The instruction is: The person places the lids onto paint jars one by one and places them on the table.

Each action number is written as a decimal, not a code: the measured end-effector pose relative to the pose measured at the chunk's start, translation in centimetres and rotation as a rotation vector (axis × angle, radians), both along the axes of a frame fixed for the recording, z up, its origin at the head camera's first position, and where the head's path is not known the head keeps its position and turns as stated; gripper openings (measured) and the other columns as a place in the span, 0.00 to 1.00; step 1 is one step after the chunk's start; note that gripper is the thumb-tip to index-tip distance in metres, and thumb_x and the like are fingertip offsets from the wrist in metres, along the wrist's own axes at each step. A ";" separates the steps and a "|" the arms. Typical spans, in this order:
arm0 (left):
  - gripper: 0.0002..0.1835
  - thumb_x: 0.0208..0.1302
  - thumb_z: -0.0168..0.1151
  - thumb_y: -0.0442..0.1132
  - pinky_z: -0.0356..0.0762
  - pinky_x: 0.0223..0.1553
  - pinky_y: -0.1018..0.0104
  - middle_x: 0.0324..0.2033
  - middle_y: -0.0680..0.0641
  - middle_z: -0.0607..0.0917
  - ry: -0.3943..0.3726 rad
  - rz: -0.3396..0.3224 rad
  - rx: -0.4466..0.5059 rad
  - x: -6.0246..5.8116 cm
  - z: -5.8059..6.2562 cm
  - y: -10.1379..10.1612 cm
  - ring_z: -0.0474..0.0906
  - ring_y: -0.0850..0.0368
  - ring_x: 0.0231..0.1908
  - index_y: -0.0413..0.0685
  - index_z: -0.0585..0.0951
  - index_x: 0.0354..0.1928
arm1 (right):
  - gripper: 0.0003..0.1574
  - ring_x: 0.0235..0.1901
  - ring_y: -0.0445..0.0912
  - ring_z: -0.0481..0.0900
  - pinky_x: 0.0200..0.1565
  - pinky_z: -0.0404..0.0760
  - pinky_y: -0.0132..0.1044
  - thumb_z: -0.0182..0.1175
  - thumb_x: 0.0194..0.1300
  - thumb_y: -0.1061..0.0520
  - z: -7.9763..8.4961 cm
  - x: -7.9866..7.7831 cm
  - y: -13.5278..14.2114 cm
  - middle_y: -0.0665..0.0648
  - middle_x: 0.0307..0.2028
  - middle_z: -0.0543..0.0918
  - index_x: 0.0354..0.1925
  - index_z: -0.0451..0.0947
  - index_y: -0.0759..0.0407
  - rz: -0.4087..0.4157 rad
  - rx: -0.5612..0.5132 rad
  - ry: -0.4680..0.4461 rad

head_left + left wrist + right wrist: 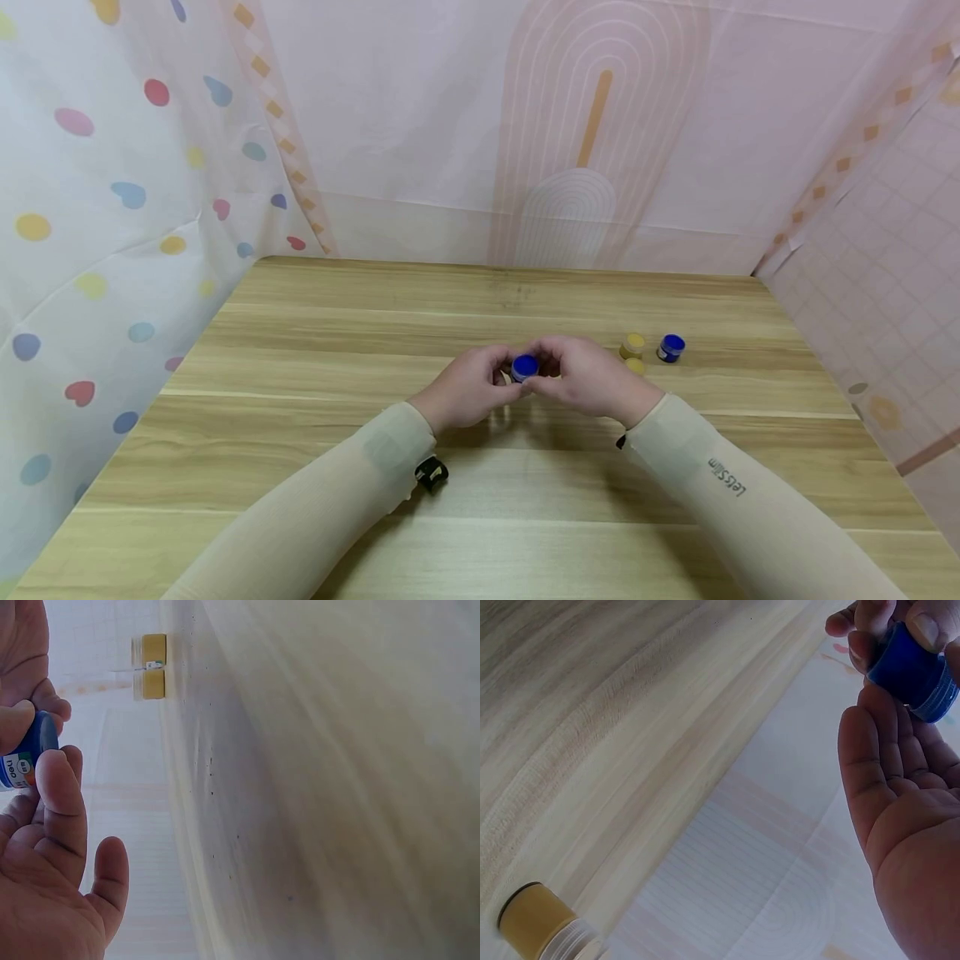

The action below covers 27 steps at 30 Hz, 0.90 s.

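A small blue paint jar with a clear lid is held between both hands, near the middle of the table. My left hand grips it from the left, thumb in front and fingers behind. From the other side my right hand has its thumb and fingers curled about the same jar. A printed label on the blue jar shows in the left wrist view. In the right wrist view, fingers partly cover the blue jar, whose clear lid faces away from the tabletop.
Two yellow paint jars stand just beyond the right hand, the nearer one partly hidden by it. Another blue jar stands to their right. The wooden table ends at a patterned curtain behind and at both sides.
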<state>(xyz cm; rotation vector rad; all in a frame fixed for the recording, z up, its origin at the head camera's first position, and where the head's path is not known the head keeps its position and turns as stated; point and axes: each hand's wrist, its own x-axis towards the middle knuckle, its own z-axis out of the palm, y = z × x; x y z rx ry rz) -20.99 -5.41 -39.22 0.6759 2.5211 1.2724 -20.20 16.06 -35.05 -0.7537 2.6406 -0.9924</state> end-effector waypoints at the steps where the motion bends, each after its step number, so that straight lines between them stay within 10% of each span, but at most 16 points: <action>1: 0.16 0.70 0.70 0.47 0.79 0.36 0.65 0.35 0.52 0.84 -0.002 -0.001 0.003 0.0 0.0 0.0 0.79 0.58 0.33 0.48 0.83 0.53 | 0.22 0.46 0.43 0.85 0.51 0.86 0.42 0.70 0.71 0.52 0.0 0.0 0.0 0.51 0.46 0.88 0.60 0.81 0.56 -0.002 0.002 -0.002; 27: 0.14 0.70 0.69 0.44 0.78 0.36 0.65 0.34 0.52 0.84 -0.010 0.001 0.002 0.1 -0.1 0.0 0.78 0.58 0.33 0.48 0.83 0.53 | 0.29 0.48 0.45 0.86 0.53 0.86 0.44 0.70 0.70 0.53 -0.1 0.0 -0.1 0.53 0.48 0.88 0.66 0.78 0.58 -0.003 0.014 0.004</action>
